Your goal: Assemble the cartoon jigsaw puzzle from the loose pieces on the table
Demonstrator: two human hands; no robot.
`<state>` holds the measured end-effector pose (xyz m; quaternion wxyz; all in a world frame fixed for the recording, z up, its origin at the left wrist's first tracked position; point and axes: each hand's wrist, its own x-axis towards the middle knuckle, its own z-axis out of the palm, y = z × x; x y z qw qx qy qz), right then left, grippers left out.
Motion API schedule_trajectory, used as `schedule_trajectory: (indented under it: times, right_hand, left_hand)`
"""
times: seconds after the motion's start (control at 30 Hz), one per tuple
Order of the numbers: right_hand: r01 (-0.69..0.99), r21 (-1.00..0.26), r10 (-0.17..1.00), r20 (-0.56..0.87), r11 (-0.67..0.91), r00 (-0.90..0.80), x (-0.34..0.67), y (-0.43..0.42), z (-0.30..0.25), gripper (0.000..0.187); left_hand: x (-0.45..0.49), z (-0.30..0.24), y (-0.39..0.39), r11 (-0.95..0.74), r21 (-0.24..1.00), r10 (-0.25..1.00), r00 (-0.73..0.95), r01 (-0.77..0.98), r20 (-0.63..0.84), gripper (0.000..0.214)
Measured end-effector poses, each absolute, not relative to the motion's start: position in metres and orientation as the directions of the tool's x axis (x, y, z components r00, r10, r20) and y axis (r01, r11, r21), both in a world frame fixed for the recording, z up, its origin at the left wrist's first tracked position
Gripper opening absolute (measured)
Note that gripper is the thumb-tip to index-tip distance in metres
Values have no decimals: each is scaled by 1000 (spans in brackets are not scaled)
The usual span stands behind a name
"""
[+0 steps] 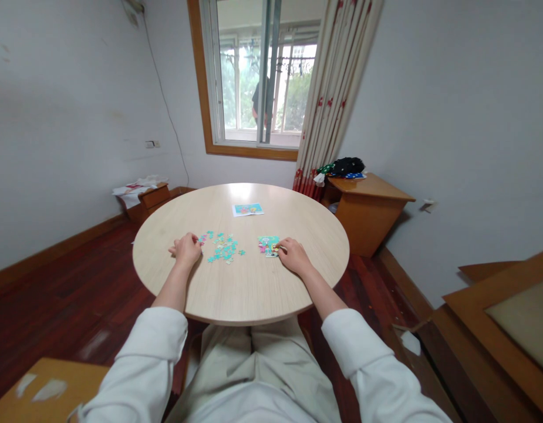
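Both my arms reach onto a round light-wood table point(240, 288). Several loose teal and pink puzzle pieces point(222, 247) lie scattered in the middle. My left hand point(186, 249) rests curled at the left edge of that scatter, fingers closed; what it holds, if anything, is hidden. My right hand point(292, 254) is closed, its fingertips pinching a small piece at the right edge of a partly joined puzzle patch point(268, 245). A printed reference picture point(248, 209) lies farther back on the table.
A wooden side cabinet point(368, 211) with dark clothes on it stands at the right by a curtain point(337, 88). A low box with papers point(143, 194) sits by the left wall. Wooden furniture point(504, 317) is at the right, and a person stands outside the window point(259, 103).
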<state>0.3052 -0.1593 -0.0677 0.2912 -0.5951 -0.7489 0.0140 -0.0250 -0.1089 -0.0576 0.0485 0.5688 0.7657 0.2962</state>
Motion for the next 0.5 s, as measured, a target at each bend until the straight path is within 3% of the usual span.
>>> schedule_trajectory:
  times: [0.13, 0.27, 0.4, 0.5]
  right_hand:
    - [883, -368, 902, 413, 290, -124, 306, -158, -69, 18]
    - [878, -379, 901, 418, 292, -119, 306, -157, -70, 18]
    - [877, -378, 897, 424, 297, -121, 306, -158, -69, 19]
    - [872, -382, 895, 427, 306, -127, 306, -158, -68, 19]
  left_hand:
    - [-25, -56, -109, 172, 561, 897, -364, 810, 250, 8]
    - [-27, -54, -110, 113, 699, 865, -416, 706, 280, 12]
    - [-23, -50, -108, -105, 895, 840, -442, 434, 313, 22]
    - [-15, -46, -106, -193, 953, 838, -466, 233, 284, 18]
